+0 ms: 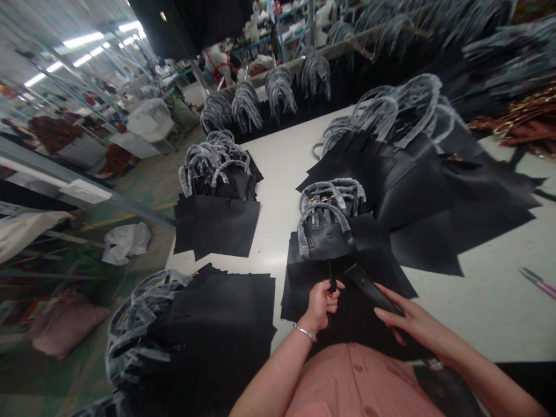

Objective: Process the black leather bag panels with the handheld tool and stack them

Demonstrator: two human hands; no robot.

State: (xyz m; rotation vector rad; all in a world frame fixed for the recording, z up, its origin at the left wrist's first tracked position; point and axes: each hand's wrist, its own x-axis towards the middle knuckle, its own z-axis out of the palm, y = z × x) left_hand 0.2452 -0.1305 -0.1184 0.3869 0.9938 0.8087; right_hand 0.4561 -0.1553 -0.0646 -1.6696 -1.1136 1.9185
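Observation:
In front of me lies a pile of black leather bag panels (299, 289), with plastic-wrapped handles (328, 197) and gold-coloured fittings at its far end. My left hand (322, 306) is closed at the pile's near part, pinching a narrow black strap (332, 279); a small gold glint shows by the fingers. To its right, my right hand (410, 321) grips a wider black leather strip (369, 288), thumb on one side and fingers underneath. The strip slants from the pile towards my right wrist. Its lower end is partly hidden by my hand.
More stacked black panels with wrapped handles lie at the near left (221, 324), far left (217, 223) and right (417, 185). Scissors or snips (538, 282) rest on the white table (478, 307) at the right. Brown straps (530, 124) are heaped at the far right.

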